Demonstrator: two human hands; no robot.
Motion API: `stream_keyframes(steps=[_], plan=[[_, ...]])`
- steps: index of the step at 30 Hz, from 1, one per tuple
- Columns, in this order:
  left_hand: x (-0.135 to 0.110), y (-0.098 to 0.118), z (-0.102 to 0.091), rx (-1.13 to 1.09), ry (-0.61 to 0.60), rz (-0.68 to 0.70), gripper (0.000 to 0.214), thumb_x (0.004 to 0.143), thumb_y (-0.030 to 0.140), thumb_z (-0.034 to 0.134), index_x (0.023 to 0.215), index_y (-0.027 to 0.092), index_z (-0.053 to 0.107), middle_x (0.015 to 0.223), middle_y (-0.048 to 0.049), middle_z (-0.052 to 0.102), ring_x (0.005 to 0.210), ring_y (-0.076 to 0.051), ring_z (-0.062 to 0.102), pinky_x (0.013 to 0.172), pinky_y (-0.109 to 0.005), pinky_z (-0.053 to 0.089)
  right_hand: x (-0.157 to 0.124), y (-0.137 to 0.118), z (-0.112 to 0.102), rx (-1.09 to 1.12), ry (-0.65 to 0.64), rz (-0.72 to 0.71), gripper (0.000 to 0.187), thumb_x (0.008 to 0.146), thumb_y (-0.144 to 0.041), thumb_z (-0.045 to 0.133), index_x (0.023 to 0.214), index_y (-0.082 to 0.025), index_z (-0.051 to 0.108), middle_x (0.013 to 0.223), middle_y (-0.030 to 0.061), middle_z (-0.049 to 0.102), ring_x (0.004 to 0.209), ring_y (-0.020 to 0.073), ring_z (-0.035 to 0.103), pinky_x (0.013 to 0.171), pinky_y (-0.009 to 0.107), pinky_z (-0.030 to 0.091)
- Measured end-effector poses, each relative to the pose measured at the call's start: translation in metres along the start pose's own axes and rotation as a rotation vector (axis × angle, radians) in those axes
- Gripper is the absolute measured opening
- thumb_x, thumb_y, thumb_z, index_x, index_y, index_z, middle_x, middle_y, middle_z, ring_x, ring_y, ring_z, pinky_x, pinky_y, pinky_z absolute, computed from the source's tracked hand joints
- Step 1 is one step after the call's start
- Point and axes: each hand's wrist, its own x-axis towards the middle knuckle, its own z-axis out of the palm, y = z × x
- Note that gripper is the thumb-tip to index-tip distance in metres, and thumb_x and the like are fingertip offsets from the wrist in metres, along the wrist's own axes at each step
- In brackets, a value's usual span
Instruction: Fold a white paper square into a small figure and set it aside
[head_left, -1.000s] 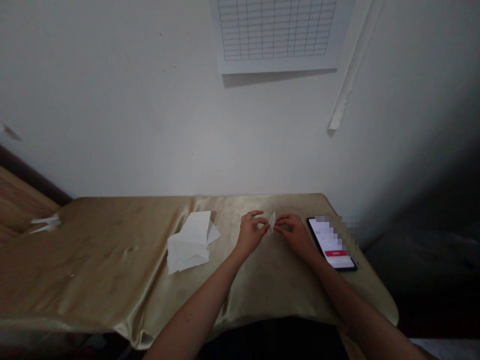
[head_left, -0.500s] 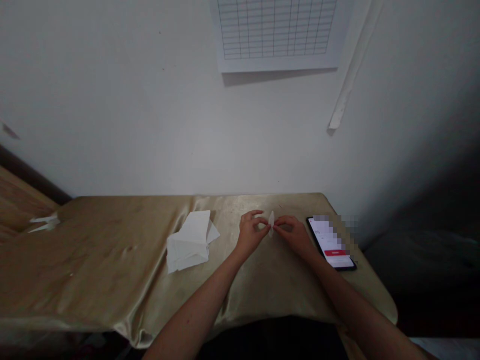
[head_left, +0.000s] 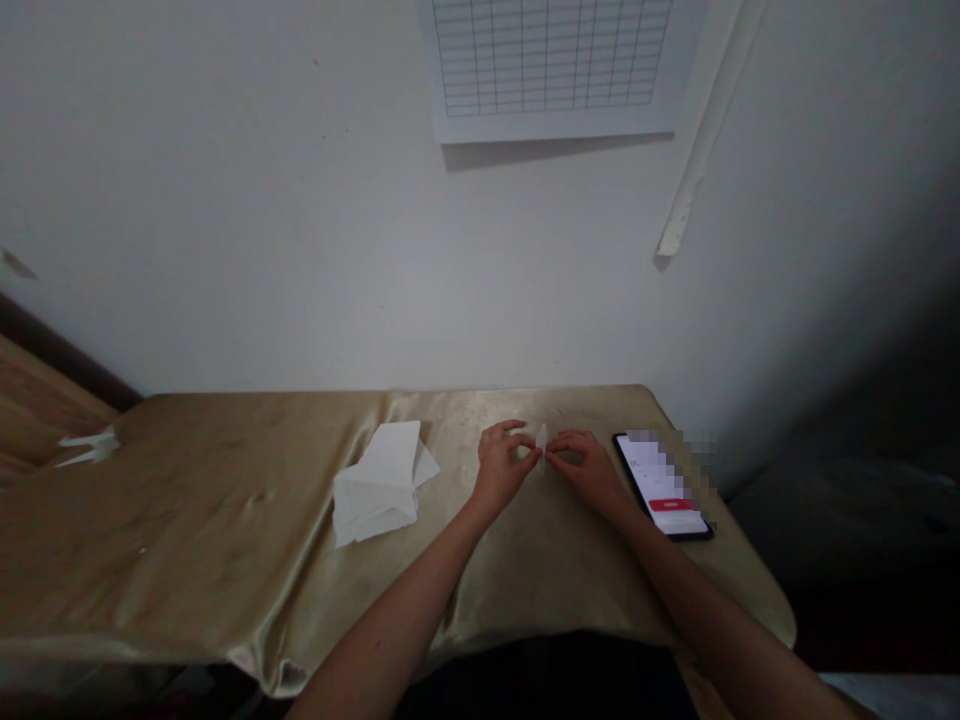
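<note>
Between my two hands a small piece of white paper stands narrow and upright, seen nearly edge-on. My left hand pinches it from the left with thumb and forefinger, the other fingers curled loosely away. From the right, my right hand pinches the same piece, its fingertips almost touching those of the left. How the paper is folded is too small to tell. Left of my left hand lies a loose pile of white paper sheets, overlapping at different angles on the table.
A gold satin cloth covers the table, rucked in ridges left of the middle. A phone with a lit screen lies by my right forearm. White scraps rest at the far left. A gridded sheet hangs on the wall behind.
Both hands keep nearly the same pinch and place. The small paper between them has turned or shifted very slightly; the view has moved a little.
</note>
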Motion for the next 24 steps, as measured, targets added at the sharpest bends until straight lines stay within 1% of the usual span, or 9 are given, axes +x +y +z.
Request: stream_keyframes(steps=[7, 10, 14, 19, 24], plan=[[-0.001, 0.002, 0.000, 0.016, -0.005, 0.029, 0.009, 0.079, 0.018, 0.079, 0.083, 0.025, 0.076, 0.123, -0.0035, 0.068, 0.119, -0.025, 0.056, 0.109, -0.050, 0.038, 0.000, 0.000, 0.000, -0.059, 0.013, 0.009, 0.009, 0.080, -0.031, 0.069, 0.080, -0.028, 0.077, 0.097, 0.0056, 0.075, 0.109, 0.0276, 0.060, 0.102, 0.048, 0.041], [-0.001, 0.002, 0.000, 0.022, -0.008, 0.031, 0.009, 0.079, 0.019, 0.079, 0.084, 0.026, 0.077, 0.123, -0.0036, 0.068, 0.120, -0.026, 0.056, 0.109, -0.051, 0.038, 0.000, 0.002, 0.000, -0.041, 0.012, 0.004, 0.008, 0.080, -0.031, 0.069, 0.080, -0.028, 0.077, 0.096, 0.0051, 0.075, 0.115, 0.0281, 0.057, 0.104, 0.048, 0.040], [-0.001, 0.003, 0.000, 0.022, -0.018, 0.004, 0.008, 0.079, 0.019, 0.079, 0.084, 0.026, 0.077, 0.123, -0.0041, 0.068, 0.120, -0.026, 0.056, 0.110, -0.052, 0.038, -0.001, 0.003, 0.001, -0.016, 0.006, 0.012, 0.007, 0.081, -0.030, 0.069, 0.080, -0.028, 0.076, 0.100, 0.0051, 0.074, 0.123, 0.0281, 0.052, 0.109, 0.048, 0.037], [-0.002, 0.004, 0.000, 0.006, -0.019, -0.007, 0.009, 0.079, 0.019, 0.079, 0.083, 0.027, 0.077, 0.123, -0.0036, 0.067, 0.121, -0.026, 0.056, 0.110, -0.051, 0.039, -0.006, -0.004, 0.004, -0.103, 0.071, 0.049, 0.006, 0.079, -0.026, 0.068, 0.081, -0.026, 0.074, 0.108, 0.0068, 0.070, 0.123, 0.0284, 0.053, 0.110, 0.050, 0.034], [-0.003, 0.005, 0.001, 0.021, -0.014, 0.030, 0.008, 0.079, 0.021, 0.080, 0.084, 0.028, 0.078, 0.124, -0.0034, 0.067, 0.120, -0.025, 0.055, 0.109, -0.050, 0.040, -0.007, -0.008, 0.006, -0.144, 0.085, 0.027, 0.003, 0.078, -0.025, 0.070, 0.078, -0.025, 0.072, 0.106, 0.0069, 0.069, 0.122, 0.0291, 0.054, 0.110, 0.051, 0.032]])
